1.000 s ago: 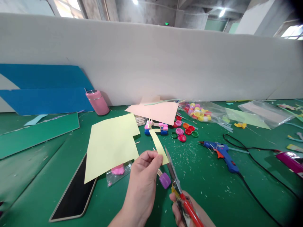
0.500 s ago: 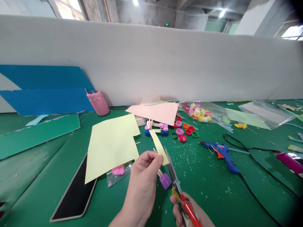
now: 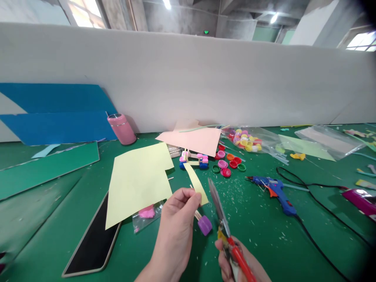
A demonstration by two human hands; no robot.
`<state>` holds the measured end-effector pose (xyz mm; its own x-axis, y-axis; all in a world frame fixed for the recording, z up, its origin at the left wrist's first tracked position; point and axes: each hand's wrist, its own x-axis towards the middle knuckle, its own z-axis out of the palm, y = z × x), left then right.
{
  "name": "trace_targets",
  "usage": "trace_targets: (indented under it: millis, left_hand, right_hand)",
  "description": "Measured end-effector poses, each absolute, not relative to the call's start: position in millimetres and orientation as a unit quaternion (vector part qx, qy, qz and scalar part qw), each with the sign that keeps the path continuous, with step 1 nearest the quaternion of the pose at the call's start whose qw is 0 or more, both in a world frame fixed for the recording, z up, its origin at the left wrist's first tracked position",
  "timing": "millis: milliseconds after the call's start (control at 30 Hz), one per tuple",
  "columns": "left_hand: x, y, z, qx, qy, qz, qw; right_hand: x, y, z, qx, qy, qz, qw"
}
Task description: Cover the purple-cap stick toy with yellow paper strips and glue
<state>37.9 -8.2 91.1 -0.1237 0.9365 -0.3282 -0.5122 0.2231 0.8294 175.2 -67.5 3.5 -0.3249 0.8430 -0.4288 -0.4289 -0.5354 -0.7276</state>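
My left hand (image 3: 178, 225) pinches the lower end of a narrow pale yellow paper strip (image 3: 196, 181) between thumb and fingers. In my right hand (image 3: 245, 260) are scissors (image 3: 220, 207) with a red handle, their blades pointing up and away just right of the strip, apart from it. Below the strip, by my left hand, lies a purple block on thin sticks (image 3: 205, 225). Beyond the strip stands a small pink and blue piece with sticks (image 3: 194, 159). A larger yellow sheet (image 3: 139, 184) with a cut-out corner lies to the left.
A phone (image 3: 91, 243) lies partly under the sheet. On the right are a blue glue gun (image 3: 276, 190) with its cord, colored bottle caps (image 3: 226, 164) and a bag of caps (image 3: 246, 140). A pink canister (image 3: 122, 129) stands by the white partition (image 3: 182, 82).
My right hand has drawn the scissors slightly to the right, widening the gap from the strip. My left hand and the strip have hardly moved.
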Motion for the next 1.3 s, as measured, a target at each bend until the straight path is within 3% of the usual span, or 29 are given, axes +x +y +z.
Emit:
trace_targets:
  millis: [300,433,700,1033,1300]
  left_hand:
    - [37,-10,89,0.220,0.464,0.576,0.636]
    - [40,-15,87,0.201,0.443,0.571,0.661]
    - [59,-38,78,0.237,0.451,0.551,0.661]
    - [48,-34,79,0.225,0.472,0.574,0.630]
    - [38,-17,93,0.154,0.443,0.645,0.603]
  right_hand:
    - [188,-54,16,-0.410,-0.153,0.781,0.446]
    - [186,-43,36,-0.417,-0.088,0.734,0.528]
    - [162,-35,78,-0.468,-0.313,0.581,0.587]
    - [167,-35,81,-0.482,-0.400,0.579,0.523]
    - [177,-54,24,-0.427,-0.267,0.757,0.417]
